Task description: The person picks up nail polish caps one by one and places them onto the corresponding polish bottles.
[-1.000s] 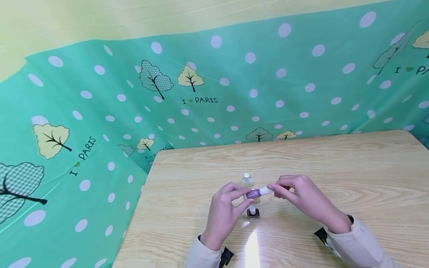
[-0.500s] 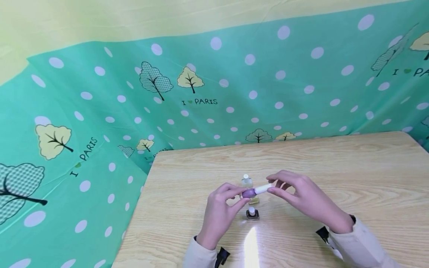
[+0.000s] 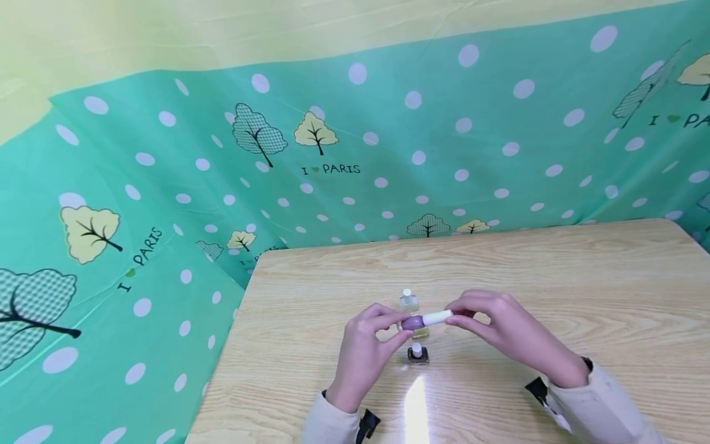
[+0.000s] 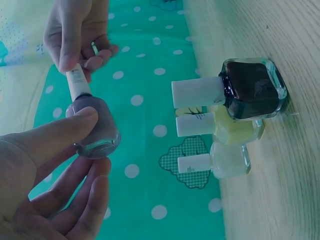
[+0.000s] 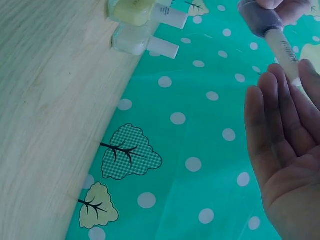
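Observation:
Between thumb and fingers my left hand (image 3: 366,348) grips a purple nail polish bottle (image 3: 412,322), tilted on its side above the table. Its long white cap (image 3: 437,317) points toward my right hand (image 3: 501,320), whose thumb and fingertips pinch the cap's end. The cap sits against the bottle's neck in the left wrist view. Below the held bottle stand a dark nail polish bottle (image 4: 255,89), a yellow one (image 4: 237,125) and a clear whitish one (image 4: 230,160), all upright with white caps. In the head view the held bottle and left hand partly cover the yellow one.
The wood-grain table (image 3: 310,277) reaches back to a green dotted cloth (image 3: 388,123) printed with trees. A bright light reflection (image 3: 416,407) lies on the tabletop near the front. Black straps (image 3: 368,424) hang at the wrists.
The purple bottle and left hand have shifted slightly left. My right fingers loosened from the cap half a second ago, and now close on its end again.

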Demonstrator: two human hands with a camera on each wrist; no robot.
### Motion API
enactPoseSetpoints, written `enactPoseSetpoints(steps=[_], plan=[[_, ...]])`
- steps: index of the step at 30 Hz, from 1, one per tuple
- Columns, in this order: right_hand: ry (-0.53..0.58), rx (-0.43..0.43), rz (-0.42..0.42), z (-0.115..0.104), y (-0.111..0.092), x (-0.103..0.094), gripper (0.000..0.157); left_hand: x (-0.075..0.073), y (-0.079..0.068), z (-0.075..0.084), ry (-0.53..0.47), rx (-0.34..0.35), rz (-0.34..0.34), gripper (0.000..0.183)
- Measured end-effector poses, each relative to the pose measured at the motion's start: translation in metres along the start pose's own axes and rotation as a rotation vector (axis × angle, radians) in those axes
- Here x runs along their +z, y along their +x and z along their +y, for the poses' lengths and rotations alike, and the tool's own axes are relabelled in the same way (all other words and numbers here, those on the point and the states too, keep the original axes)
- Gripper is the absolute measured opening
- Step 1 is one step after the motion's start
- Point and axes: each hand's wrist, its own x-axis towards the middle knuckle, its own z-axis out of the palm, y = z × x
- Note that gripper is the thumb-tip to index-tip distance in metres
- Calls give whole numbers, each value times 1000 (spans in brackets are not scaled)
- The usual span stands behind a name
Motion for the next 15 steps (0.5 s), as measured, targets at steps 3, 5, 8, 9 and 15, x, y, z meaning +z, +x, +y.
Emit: enactPoseSetpoints(steps=[3,5,8,9,15], plan=[[3,19,-2,0,-1,2,16,1,0,1,-2,7,0,24],[16,54,-14,0,-2,3,17,2,-1,1,2,14,-1,25],[39,122,-39,-2,-2,4,20,2,-2,2,2,16,-8,25],[44,142,-46,-3,-2,3,21,2,-2,3,3,17,-10,26],[34,192,-61,-5,-2,1,4,2,-2,3,4,13,-17,25]])
